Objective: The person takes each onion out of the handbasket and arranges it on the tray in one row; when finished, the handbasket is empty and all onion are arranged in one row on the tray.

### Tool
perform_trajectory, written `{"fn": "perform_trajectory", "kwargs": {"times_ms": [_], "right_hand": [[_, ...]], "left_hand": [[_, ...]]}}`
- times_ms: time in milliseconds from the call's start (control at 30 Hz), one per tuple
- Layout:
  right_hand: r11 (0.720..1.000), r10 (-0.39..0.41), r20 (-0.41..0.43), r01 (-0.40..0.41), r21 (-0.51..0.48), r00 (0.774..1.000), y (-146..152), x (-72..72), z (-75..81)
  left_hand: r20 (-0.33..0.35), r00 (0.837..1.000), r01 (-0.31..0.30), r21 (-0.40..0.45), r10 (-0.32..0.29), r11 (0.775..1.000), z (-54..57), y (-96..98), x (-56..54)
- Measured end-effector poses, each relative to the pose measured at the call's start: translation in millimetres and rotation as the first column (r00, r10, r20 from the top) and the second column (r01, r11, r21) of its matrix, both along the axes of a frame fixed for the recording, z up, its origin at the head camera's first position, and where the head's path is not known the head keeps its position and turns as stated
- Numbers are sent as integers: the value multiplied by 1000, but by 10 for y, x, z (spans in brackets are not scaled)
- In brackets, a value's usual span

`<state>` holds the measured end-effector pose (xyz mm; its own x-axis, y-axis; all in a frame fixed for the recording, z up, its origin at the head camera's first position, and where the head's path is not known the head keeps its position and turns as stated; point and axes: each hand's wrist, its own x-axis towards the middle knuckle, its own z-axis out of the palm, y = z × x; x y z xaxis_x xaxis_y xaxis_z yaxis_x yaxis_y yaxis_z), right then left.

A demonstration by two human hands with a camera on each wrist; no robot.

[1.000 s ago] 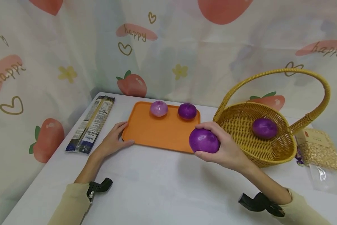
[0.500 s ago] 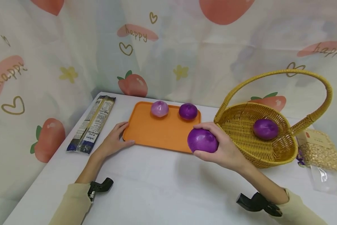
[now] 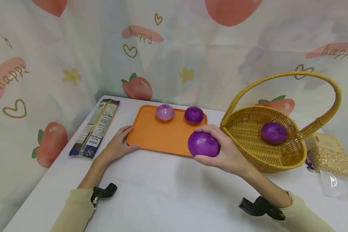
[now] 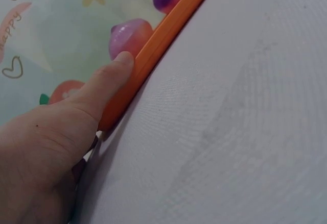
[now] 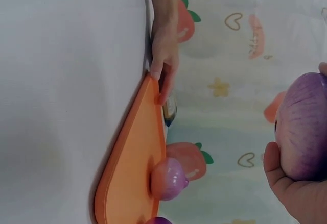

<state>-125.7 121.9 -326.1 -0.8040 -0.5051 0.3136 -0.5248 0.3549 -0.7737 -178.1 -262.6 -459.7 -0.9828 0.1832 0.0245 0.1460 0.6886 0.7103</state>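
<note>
A large purple onion [image 3: 203, 144] is held in my right hand [image 3: 224, 151], thumb below and fingers over its upper side, raised over the right front part of the orange tray [image 3: 159, 135]. The right wrist view shows this onion [image 5: 304, 127] close up, clear of the tray. My left hand [image 3: 117, 145] holds the tray's near left corner, its thumb [image 4: 110, 78] lying on the front rim. Along the tray's back edge sit a pale pink-purple onion [image 3: 164, 112] and a dark purple onion [image 3: 194, 115].
Right of the tray stands a yellow wicker basket [image 3: 243, 141] with a tall arched handle and one purple onion [image 3: 273, 133] inside. Beyond it lies a clear bag of pale grains [image 3: 332, 158]. A long noodle-like packet [image 3: 95, 127] lies at the left. A patterned curtain hangs behind.
My right hand has moved a little left with the onion, farther from the basket and over the tray. The left hand stays at the tray's corner.
</note>
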Motion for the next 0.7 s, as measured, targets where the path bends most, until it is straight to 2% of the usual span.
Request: {"fn": "perform_trajectory", "kwargs": {"times_ms": [300,700], "right_hand": [[1000,2,-27,-1,11,1000,-49,5,-5],[999,32,-27,-32,-1,999,-137,-20,-11]], "left_hand": [[18,1000,-3,13,3,1000,4,5,7],[-15,1000,3,16,-3,1000,-17,1,12]]}}
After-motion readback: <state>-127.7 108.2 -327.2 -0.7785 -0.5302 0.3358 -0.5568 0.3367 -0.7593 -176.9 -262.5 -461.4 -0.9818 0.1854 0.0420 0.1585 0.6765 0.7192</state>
